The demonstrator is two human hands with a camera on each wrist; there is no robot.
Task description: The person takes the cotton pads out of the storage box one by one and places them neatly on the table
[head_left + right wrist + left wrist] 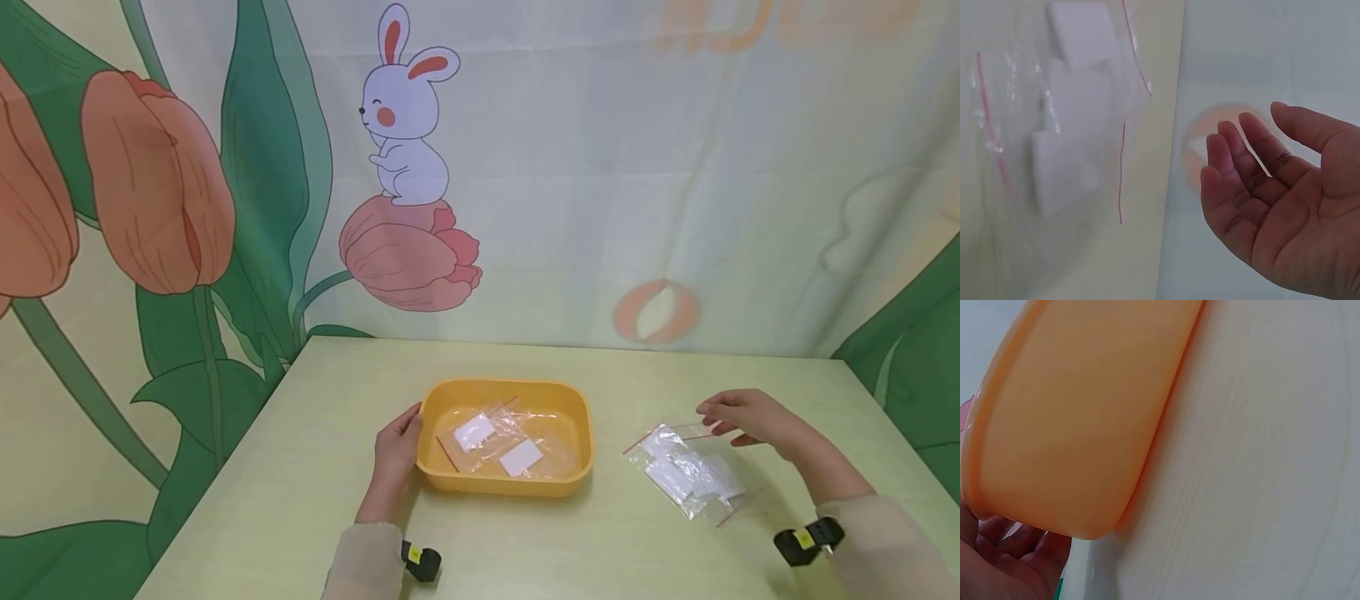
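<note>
My left hand (398, 446) holds the left end of a yellow plastic basin (506, 483) by its rim. From the left wrist view, the fingers of the left hand (1013, 562) bend under the rim against the basin's outer wall (1079, 425). Inside the basin lie clear zip bags (491, 450) with red seal lines and white square pieces in them. Over a pile of similar zip bags (686, 471) hovers my right hand (753, 419), holding nothing. Its fingers are loosely bent and the thumb stands apart in the right wrist view, beside the bagged white pieces (1079, 94).
A pale table (525, 550) carries the basin and the bag pile, which lies to the basin's right. Behind its far edge hangs a curtain (562, 183) printed with tulips and a rabbit. Small black cameras (808, 540) are strapped to both wrists.
</note>
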